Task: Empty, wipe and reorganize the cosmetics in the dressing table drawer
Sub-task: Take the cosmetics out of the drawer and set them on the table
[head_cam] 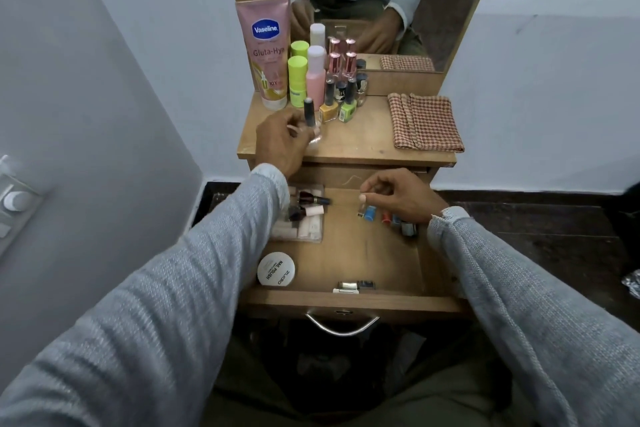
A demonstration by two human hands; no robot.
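- Head view, nearest first: drawer is pulled out toward me. Small metallic pieces lie against its front wall and a white round nail polish tub sits in the front-left corner. Risk: my sleeves pass right over these, so a cuff could drag them.
- Mid drawer, left: clear tray of lipsticks and tubes sits partly under my left forearm. Drop that arm carelessly and the tray tips or scatters.
- Mid drawer, right: my right hand hovers with fingers curled, thumb and forefinger close together. Can't tell if the grip has anything in it. Loose small bottles lie just below it, the blue-capped one nearest the fingertips. They're on their sides, so a nudge likely rolls them to the back wall.
- Worktop, further out: my left hand pinches a clear polish bottle with a dark cap, held upright, base at or just above the worktop.
- Risk there: the standing polish cluster is just beside it. Setting down too close could domino them into the pink bottle and green tubes.
- Beyond: Vaseline tube stands at far left against the mirror frame; checked cloth lies folded at right, well apart from both hands, unused.
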